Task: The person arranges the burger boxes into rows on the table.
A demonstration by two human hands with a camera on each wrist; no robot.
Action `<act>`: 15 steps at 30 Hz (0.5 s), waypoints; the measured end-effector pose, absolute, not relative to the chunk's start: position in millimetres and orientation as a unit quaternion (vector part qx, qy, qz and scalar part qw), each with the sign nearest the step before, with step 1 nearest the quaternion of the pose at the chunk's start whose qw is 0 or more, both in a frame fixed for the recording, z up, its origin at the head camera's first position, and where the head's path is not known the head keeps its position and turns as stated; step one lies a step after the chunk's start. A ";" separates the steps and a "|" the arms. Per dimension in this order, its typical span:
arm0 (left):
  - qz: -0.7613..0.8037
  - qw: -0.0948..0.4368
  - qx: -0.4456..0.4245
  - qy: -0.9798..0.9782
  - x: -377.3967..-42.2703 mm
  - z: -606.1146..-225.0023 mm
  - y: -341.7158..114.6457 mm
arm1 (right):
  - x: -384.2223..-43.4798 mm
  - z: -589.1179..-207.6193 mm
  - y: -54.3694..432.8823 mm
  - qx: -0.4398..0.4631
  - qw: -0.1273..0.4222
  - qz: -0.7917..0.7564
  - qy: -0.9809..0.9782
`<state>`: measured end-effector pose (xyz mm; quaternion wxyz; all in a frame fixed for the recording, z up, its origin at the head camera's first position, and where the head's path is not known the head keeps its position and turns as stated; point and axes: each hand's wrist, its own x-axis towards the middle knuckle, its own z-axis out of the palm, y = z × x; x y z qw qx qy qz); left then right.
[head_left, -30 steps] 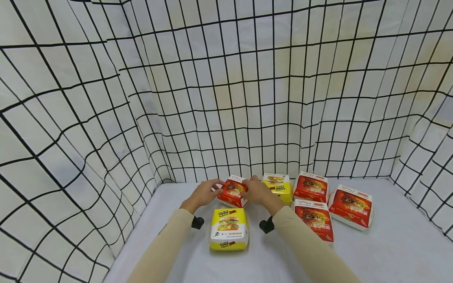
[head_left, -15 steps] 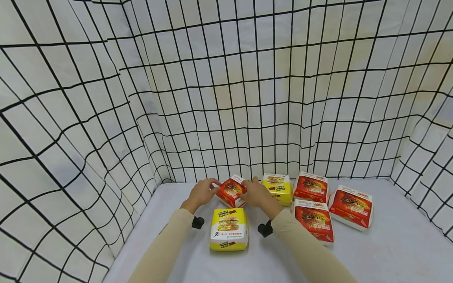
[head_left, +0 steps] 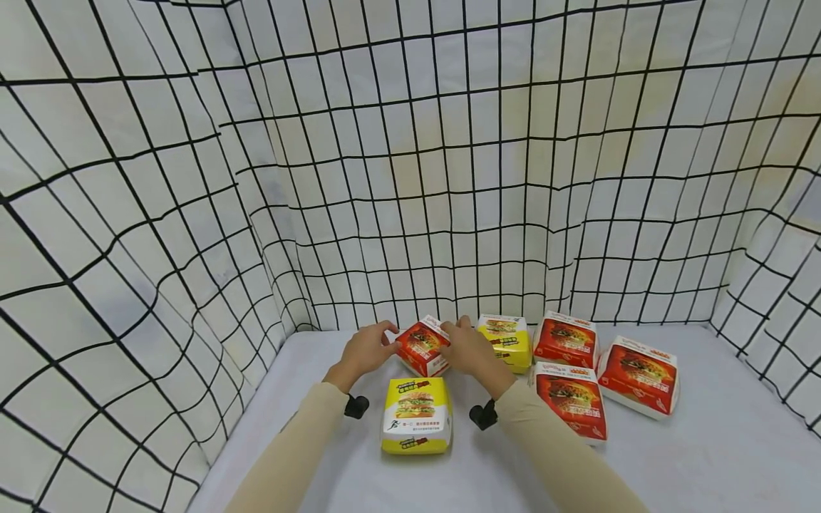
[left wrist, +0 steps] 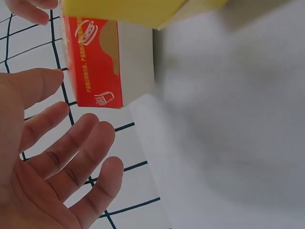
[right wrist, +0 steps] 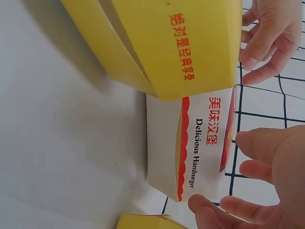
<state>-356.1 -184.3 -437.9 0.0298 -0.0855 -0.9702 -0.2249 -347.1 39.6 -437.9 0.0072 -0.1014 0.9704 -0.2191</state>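
At the back of the table a red burger box (head_left: 422,347) sits turned at an angle between the two hands. My left hand (head_left: 364,350) is at its left corner, and in the left wrist view its fingers (left wrist: 102,143) are spread, loosely bent and apart from the box. My right hand (head_left: 471,353) is at the box's right side; in the right wrist view its fingertips (right wrist: 198,204) lie close against the box's end, though contact is hard to tell. A yellow-and-white burger box (head_left: 415,417) stands just in front of the red one.
Right of the right hand stands a second yellow box (head_left: 505,342). Beyond it are three red boxes: one at the back (head_left: 564,340), one nearer (head_left: 571,399) and one farthest right (head_left: 638,375). Black netting (head_left: 410,192) over white sheeting encloses the white table (head_left: 705,456).
The red box between the hands has turned slightly clockwise. My left fingers have drawn a little left off its top, while the right hand has shifted only slightly. Other boxes stay put.
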 end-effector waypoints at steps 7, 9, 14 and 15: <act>-0.216 -0.002 -0.108 -0.970 -352.5 -433.9 -177.3 | -347.1 -440.2 40.1 -0.098 0.021 -0.209 0.973; -0.217 -0.011 -0.109 -0.970 -352.4 -433.8 -176.3 | -346.7 -441.3 40.0 -0.101 0.023 -0.204 0.973; -0.222 -0.029 -0.111 -0.968 -354.9 -436.9 -177.4 | -347.3 -443.7 40.3 -0.111 0.015 -0.189 0.976; -0.222 -0.032 -0.111 -0.968 -355.3 -437.3 -177.8 | -347.8 -444.0 40.2 -0.114 0.013 -0.187 0.976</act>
